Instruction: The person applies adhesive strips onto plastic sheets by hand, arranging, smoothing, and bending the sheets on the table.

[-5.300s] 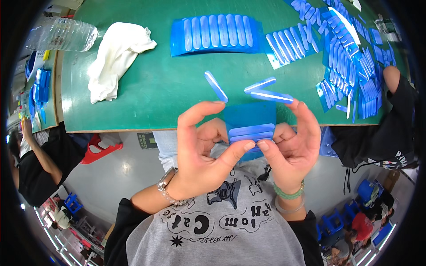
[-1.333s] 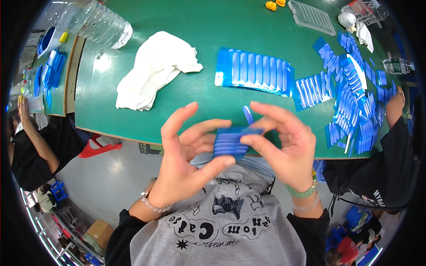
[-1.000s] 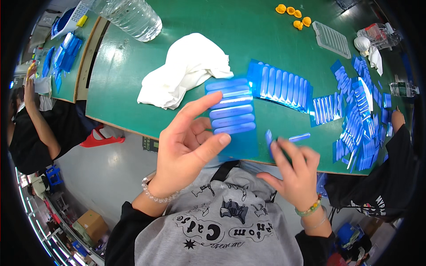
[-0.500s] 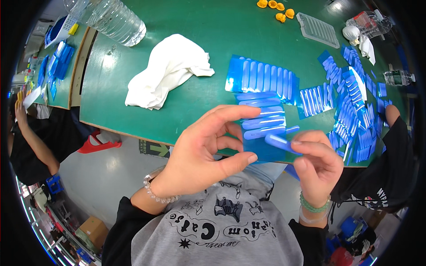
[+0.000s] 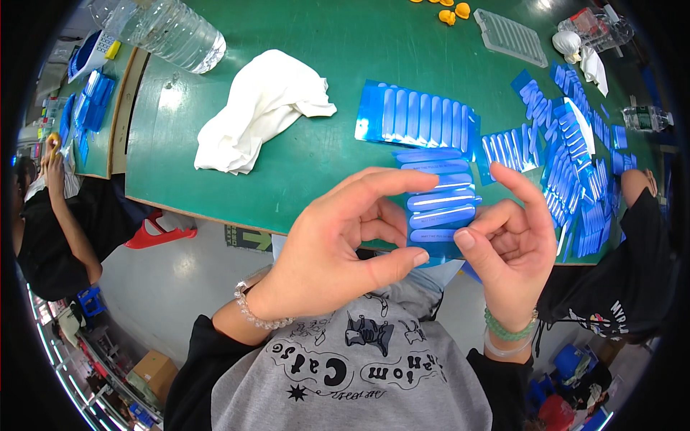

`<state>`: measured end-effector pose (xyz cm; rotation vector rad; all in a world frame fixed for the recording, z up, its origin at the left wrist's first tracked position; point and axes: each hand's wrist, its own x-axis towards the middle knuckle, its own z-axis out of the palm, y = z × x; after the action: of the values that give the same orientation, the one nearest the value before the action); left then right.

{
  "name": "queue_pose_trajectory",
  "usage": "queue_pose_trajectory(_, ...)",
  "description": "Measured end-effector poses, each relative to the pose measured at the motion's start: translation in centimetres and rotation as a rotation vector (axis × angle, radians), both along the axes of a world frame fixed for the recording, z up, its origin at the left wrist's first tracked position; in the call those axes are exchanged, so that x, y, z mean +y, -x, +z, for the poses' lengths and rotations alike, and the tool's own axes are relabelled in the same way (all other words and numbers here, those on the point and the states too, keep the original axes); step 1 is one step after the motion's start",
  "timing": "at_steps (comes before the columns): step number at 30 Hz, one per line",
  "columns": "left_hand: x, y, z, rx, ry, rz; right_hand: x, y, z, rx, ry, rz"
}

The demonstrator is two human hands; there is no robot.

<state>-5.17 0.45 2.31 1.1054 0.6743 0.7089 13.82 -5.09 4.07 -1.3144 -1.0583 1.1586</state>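
Both of my hands hold one blue blister tray (image 5: 437, 194) of long capsule-shaped pockets, raised over the near edge of the green table (image 5: 287, 172). My left hand (image 5: 345, 241) grips its left side, thumb under the lower edge and fingers curled across the top. My right hand (image 5: 512, 244) pinches the right side, thumb at the lower corner. A second, wider blue tray (image 5: 417, 118) lies flat on the table just beyond.
A crumpled white cloth (image 5: 259, 115) lies left of the trays and a clear water bottle (image 5: 169, 32) lies at the far left. Several loose blue strips (image 5: 575, 158) pile up at the right. Another person (image 5: 43, 215) is at the left, another sleeve (image 5: 632, 251) at the right.
My right hand, which held a single blue strip half a second ago, has closed onto the tray's right side. The tray has come slightly lower, toward my body.
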Motion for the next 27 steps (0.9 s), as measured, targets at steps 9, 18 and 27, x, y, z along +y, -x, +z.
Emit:
queue_pose_trajectory(9, 0.1, -0.1, 0.1, -0.009, 0.022, -0.010, 0.3, -0.3, 0.5, 0.029, 0.058, 0.005)
queue_pose_trajectory(18, 0.0, -0.4, -0.3, -0.047, 0.012, 0.024, 0.5, 0.2, 0.2, -0.087, 0.000, -0.023)
queue_pose_trajectory(27, -0.2, -0.3, -0.8, -0.023, -0.006, 0.171, 0.5, -1.5, 0.6, -0.727, -0.324, -0.419)
